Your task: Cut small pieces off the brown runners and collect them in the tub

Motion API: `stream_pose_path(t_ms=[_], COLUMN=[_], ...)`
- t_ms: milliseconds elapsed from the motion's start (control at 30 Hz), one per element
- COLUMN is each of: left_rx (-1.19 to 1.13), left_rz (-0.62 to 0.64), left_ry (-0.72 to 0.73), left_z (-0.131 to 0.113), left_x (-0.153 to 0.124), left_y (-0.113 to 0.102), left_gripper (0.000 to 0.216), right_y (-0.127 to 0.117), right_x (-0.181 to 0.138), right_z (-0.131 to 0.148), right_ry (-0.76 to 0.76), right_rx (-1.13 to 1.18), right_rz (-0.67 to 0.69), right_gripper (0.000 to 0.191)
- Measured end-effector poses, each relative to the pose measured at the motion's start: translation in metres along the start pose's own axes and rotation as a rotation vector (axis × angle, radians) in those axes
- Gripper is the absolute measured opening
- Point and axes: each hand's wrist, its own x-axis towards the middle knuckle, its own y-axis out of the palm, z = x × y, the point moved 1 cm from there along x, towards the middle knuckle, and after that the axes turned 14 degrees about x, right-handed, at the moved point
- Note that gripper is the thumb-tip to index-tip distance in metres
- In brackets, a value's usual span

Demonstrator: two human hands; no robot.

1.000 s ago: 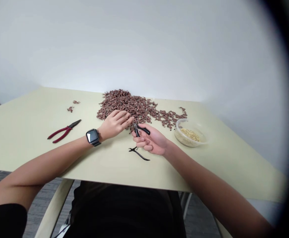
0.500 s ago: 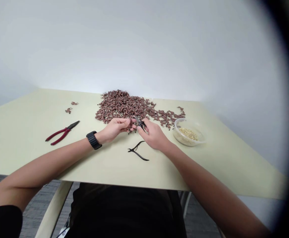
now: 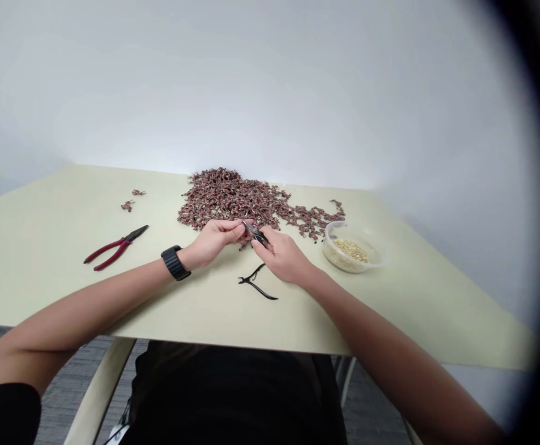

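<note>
My left hand, with a black watch on its wrist, is closed in a pinch on a small brown piece at the near edge of a large pile of brown pieces. My right hand is closed round small black pliers, whose jaws meet the pinched piece. A second black cutter lies on the table just below my right hand.
Red-handled pliers lie on the pale green table to the left. Two small brown bits sit at the back left. A clear bowl of golden bits stands to the right. The white wall rises behind.
My left hand has turned from lying on the pile to pinching a piece. My right hand has rolled over and brought the pliers' jaws up to that piece.
</note>
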Motion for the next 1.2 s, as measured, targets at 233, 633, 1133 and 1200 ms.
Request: stream_pose_path(t_ms=[233,633,1133,1200], left_rx=[0.49,1.368,0.226,0.222], left_rz=[-0.237,-0.097,-0.011,-0.01], left_ry=[0.21,0.82,0.037,0.01], left_z=[0.005,0.005,-0.004,-0.002], left_x=[0.001,0.007,0.002,0.003], left_y=[-0.003,-0.043,-0.007,-0.007], left_gripper=[0.031,0.044,0.036,0.037], right_y=[0.022,0.006,0.005,0.006], right_x=[-0.002,0.004,0.008,0.008], right_z=[0.009,0.016,-0.008,-0.01], right_ry=[0.374,0.88,0.564,0.464], right_rx=[0.734,1.525,1.054,0.849], right_rz=[0.063,0.459,-0.001,-0.045], right_gripper=[0.035,0.033,0.037,0.038])
